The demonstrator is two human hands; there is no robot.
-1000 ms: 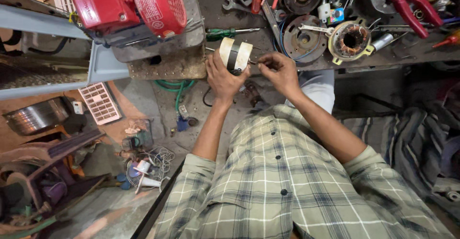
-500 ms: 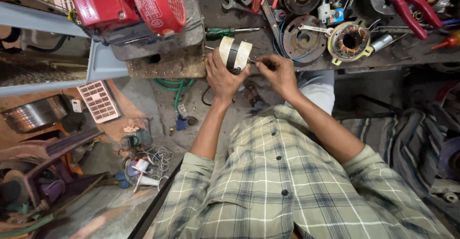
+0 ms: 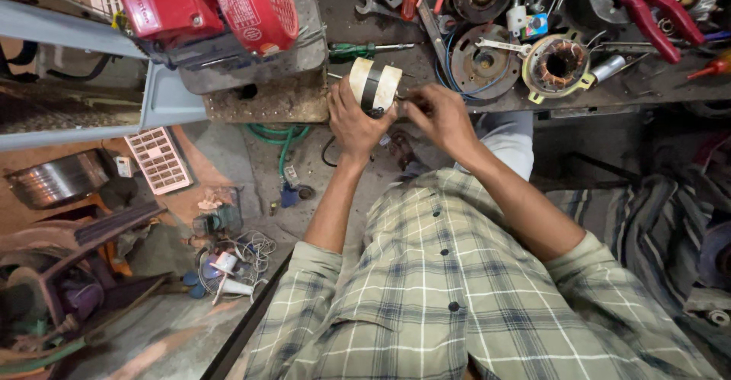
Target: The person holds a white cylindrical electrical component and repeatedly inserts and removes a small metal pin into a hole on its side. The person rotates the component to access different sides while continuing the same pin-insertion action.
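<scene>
Hands at a cluttered workshop tabletop

Shirt, one: green-and-white plaid [image 3: 457,304], long sleeves pushed to the elbows, nearest the camera. Arms, two: both stretched forward and converging at the near edge of the tabletop [image 3: 655,83].

Left hand [image 3: 356,121]: wrist straight, fingers clamped on one cream-coloured cylindrical part with a dark band [image 3: 375,84], held upright at the tabletop's edge. Right hand [image 3: 438,115]: just beside the part, fingertips drawn together at its right side; whether they pinch anything is too small to tell.

Beyond the hands, on the dark, grimy tabletop: one green-handled screwdriver [image 3: 365,48]; one round metal disc with blue wires [image 3: 480,62]; one stator with copper windings [image 3: 560,62]; one red-handled pliers [image 3: 651,11]; one open-ended spanner [image 3: 375,5]. Far left: one red small engine [image 3: 209,7] on a grey block.

Floor [image 3: 251,167], left below: concrete, littered; one green hose coil [image 3: 283,138], one white grille [image 3: 158,159], one steel pot [image 3: 57,180], tangled white wires [image 3: 236,262].
</scene>
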